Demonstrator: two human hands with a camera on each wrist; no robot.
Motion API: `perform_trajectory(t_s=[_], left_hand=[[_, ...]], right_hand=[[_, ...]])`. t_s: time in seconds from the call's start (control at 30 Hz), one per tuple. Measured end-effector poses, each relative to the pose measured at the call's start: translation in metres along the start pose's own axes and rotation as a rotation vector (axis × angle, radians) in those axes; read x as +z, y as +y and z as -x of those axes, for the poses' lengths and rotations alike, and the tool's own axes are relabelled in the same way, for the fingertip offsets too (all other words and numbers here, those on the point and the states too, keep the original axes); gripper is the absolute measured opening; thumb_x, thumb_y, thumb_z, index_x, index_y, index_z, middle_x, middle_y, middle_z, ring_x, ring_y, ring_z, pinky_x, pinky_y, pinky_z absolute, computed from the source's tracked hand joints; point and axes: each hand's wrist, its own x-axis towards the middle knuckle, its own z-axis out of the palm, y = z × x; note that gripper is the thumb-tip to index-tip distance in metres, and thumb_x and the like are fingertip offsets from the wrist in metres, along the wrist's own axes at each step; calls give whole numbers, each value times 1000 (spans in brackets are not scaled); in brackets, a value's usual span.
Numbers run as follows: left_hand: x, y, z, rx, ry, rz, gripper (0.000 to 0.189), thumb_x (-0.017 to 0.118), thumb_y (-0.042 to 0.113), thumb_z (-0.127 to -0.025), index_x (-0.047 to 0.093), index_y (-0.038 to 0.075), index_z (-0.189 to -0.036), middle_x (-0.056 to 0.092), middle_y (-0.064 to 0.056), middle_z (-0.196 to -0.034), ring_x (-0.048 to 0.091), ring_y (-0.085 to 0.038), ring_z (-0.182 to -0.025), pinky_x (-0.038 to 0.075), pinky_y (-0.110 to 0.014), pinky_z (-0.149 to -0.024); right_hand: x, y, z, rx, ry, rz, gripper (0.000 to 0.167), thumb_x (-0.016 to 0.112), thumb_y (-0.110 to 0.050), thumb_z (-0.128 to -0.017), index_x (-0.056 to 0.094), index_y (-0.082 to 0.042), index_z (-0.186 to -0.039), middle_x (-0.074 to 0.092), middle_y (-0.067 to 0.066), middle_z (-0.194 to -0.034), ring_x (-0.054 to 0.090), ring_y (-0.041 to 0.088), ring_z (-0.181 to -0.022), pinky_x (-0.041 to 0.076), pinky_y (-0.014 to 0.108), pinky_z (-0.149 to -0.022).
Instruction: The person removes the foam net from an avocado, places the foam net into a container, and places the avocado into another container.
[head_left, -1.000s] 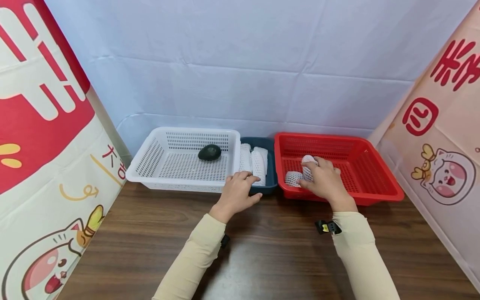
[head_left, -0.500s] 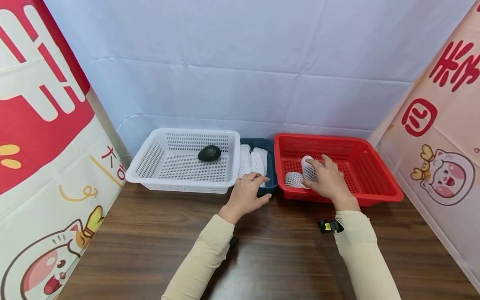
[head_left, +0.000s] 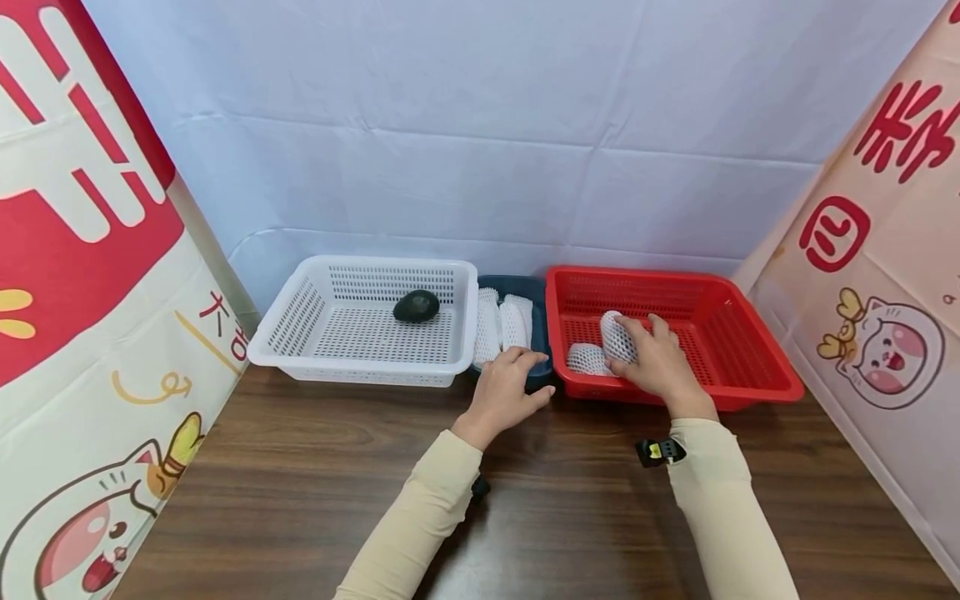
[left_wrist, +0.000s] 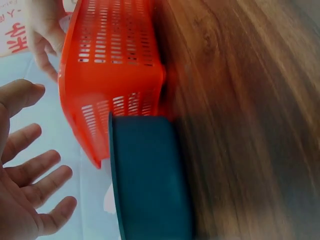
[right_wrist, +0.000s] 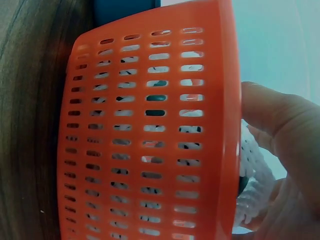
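Red basket (head_left: 750,393): two net-wrapped items (head_left: 619,337), near left corner.
White basket (head_left: 367,367): one avocado (head_left: 416,306), right half.
Blue tray (head_left: 542,325): white foam nets (head_left: 514,323), between baskets.
Left hand (head_left: 504,392): fingers spread, partly hiding tray's near rim.
Right hand (head_left: 663,364): thumb and fingers about the right item; whether pinching, cannot tell.

2 long cream sleeves (head_left: 416,517), lightly creased, with 2 black wrist cameras (head_left: 670,451), yellow patch (head_left: 655,451) on the right camera.

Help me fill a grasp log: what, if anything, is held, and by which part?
The left grip holds nothing. The right grip is at the right side of the taller netted item; whether it's held cannot be told.
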Motion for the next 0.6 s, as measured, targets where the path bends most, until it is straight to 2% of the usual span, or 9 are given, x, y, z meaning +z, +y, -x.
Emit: perform_trajectory(t_s=[0.13,0.6], left_hand=[[5,4,0,-23,1,26,43,69,36,-82,64,13,-117,61,-3,-110,56,-15,-97,48,-32,-72],[22,11,-1,-35,29,86,48,70,32,-82,58,14,-124,61,-3,-110,57,-14,-97,48,-31,-77]], right_hand=[[2,3,-1,4,2,-10,78,73,-23,-78,32,-5,-141,17,36,-138,26,58,-116,31,68,-86],[9,5,-2,-3,1,-4,68,69,-20,-81,38,-6,-139,19,40,-135,32,59,-113,31,68,-86]])
